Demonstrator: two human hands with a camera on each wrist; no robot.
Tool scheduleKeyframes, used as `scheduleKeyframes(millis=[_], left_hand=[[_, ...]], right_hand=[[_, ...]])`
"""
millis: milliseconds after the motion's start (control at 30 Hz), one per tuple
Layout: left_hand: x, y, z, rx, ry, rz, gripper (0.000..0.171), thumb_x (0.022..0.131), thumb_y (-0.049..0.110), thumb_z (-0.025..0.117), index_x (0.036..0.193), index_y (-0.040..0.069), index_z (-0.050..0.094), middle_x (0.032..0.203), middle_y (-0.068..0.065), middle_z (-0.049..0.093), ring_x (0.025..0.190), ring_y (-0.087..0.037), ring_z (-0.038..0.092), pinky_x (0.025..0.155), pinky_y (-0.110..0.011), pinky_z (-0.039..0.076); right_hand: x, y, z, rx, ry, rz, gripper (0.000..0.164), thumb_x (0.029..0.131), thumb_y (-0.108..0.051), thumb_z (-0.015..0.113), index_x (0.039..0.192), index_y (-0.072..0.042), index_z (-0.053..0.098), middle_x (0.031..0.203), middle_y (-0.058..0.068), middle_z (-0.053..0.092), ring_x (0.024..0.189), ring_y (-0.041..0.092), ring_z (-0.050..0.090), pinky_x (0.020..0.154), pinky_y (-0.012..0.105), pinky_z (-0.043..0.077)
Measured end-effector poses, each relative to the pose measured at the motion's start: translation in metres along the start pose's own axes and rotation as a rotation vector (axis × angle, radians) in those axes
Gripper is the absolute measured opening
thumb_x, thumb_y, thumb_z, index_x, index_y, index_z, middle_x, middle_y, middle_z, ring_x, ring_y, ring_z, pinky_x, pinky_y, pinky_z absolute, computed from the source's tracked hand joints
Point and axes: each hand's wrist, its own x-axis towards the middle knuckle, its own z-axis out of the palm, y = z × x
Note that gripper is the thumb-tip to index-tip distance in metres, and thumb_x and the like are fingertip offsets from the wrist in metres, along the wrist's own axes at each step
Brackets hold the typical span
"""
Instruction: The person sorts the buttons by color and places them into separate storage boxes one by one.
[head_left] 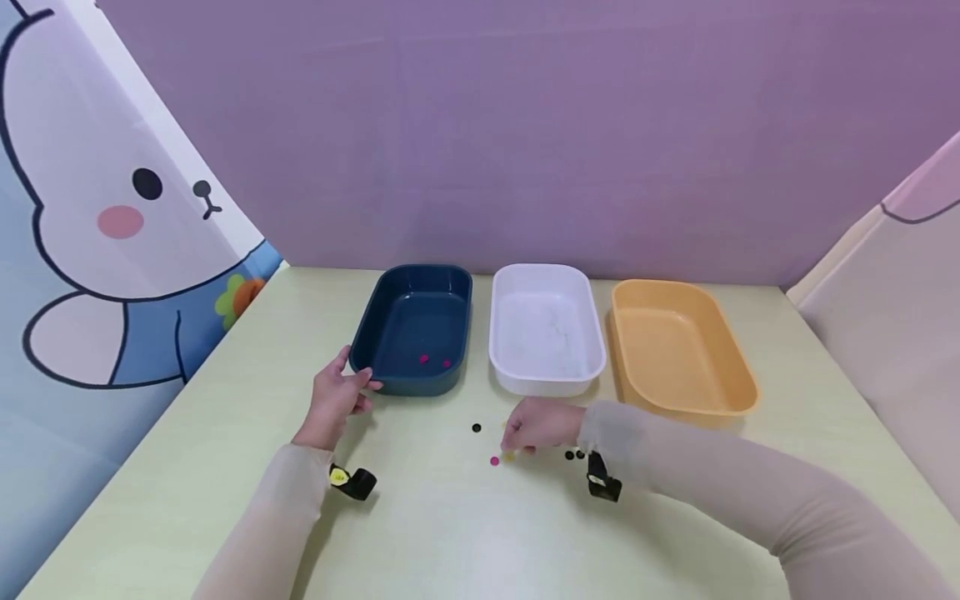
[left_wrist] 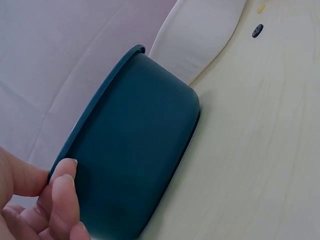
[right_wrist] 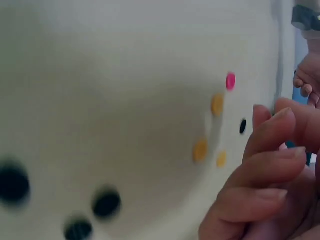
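Note:
My left hand (head_left: 337, 396) grips the near left corner of a dark blue plastic tray (head_left: 420, 387); the left wrist view shows the fingers (left_wrist: 65, 200) curled against its outer wall. Inside that tray lie two pink buttons (head_left: 424, 358). Over the table in front of the white tray, my right hand (head_left: 543, 423) has its fingers bent downward. Close to its fingertips are a pink button (head_left: 495, 461) and several yellow buttons (right_wrist: 200, 150). Whether anything is between thumb and forefinger is hidden.
A white tray (head_left: 546, 387) stands in the middle, and an orange-yellow tray (head_left: 671, 350) on the right. One black button (head_left: 476, 427) lies left of the right hand, with more black buttons (head_left: 569, 455) under that wrist. A purple cloth (head_left: 525, 150) hangs behind the table.

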Motion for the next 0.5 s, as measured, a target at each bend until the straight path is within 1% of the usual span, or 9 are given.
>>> scheduleKeyframes(millis=[67, 133, 200, 300, 367, 500], left_hand=[[0.000, 0.001, 0.000, -0.002, 0.001, -0.001, 0.068, 0.100, 0.008, 0.048, 0.155, 0.009, 0.008, 0.067, 0.009, 0.066, 0.041, -0.005, 0.049, 0.047, -0.019, 0.044], [0.000, 0.001, 0.001, -0.005, 0.004, -0.003, 0.068, 0.100, 0.007, 0.048, 0.155, 0.009, 0.008, 0.067, 0.008, 0.065, 0.041, -0.006, 0.049, 0.046, -0.019, 0.044], [0.000, 0.002, 0.001, -0.006, 0.007, -0.004, 0.068, 0.100, 0.007, 0.048, 0.154, 0.008, 0.008, 0.066, 0.008, 0.065, 0.040, -0.006, 0.048, 0.046, -0.019, 0.044], [-0.001, 0.002, 0.002, -0.008, 0.009, -0.004, 0.068, 0.100, 0.006, 0.048, 0.154, 0.008, 0.008, 0.066, 0.008, 0.065, 0.040, -0.006, 0.048, 0.046, -0.019, 0.044], [-0.002, 0.002, 0.002, -0.009, 0.011, -0.003, 0.068, 0.100, 0.006, 0.048, 0.154, 0.007, 0.008, 0.066, 0.008, 0.065, 0.040, -0.006, 0.048, 0.046, -0.019, 0.044], [-0.002, 0.002, 0.002, -0.003, 0.011, 0.001, 0.068, 0.100, 0.006, 0.048, 0.154, 0.007, 0.008, 0.066, 0.008, 0.065, 0.041, -0.006, 0.048, 0.046, -0.018, 0.043]], right_hand=[[0.002, 0.002, 0.006, 0.075, 0.019, 0.016, 0.011, 0.087, -0.012, 0.066, 0.079, -0.008, 0.072, 0.057, -0.004, 0.052, 0.048, 0.007, 0.037, 0.046, 0.019, 0.028], [0.006, 0.004, 0.013, 0.134, 0.061, 0.002, 0.006, 0.083, -0.006, 0.069, 0.083, -0.008, 0.074, 0.057, -0.004, 0.052, 0.048, 0.007, 0.038, 0.047, 0.018, 0.029], [0.010, 0.007, 0.019, 0.171, 0.091, -0.019, 0.011, 0.079, -0.003, 0.072, 0.087, -0.008, 0.075, 0.059, -0.005, 0.055, 0.050, 0.007, 0.041, 0.050, 0.018, 0.033], [0.016, 0.011, 0.024, 0.147, 0.118, -0.046, 0.014, 0.076, -0.003, 0.077, 0.088, -0.008, 0.076, 0.065, -0.008, 0.060, 0.053, 0.006, 0.045, 0.054, 0.019, 0.037], [0.018, 0.012, 0.026, 0.117, 0.119, -0.055, 0.014, 0.075, -0.005, 0.079, 0.087, -0.009, 0.076, 0.070, -0.008, 0.063, 0.055, 0.006, 0.047, 0.056, 0.019, 0.040], [0.021, 0.012, 0.028, 0.088, 0.107, -0.060, 0.013, 0.075, -0.006, 0.079, 0.086, -0.009, 0.075, 0.076, -0.008, 0.066, 0.057, 0.006, 0.050, 0.058, 0.020, 0.043]])
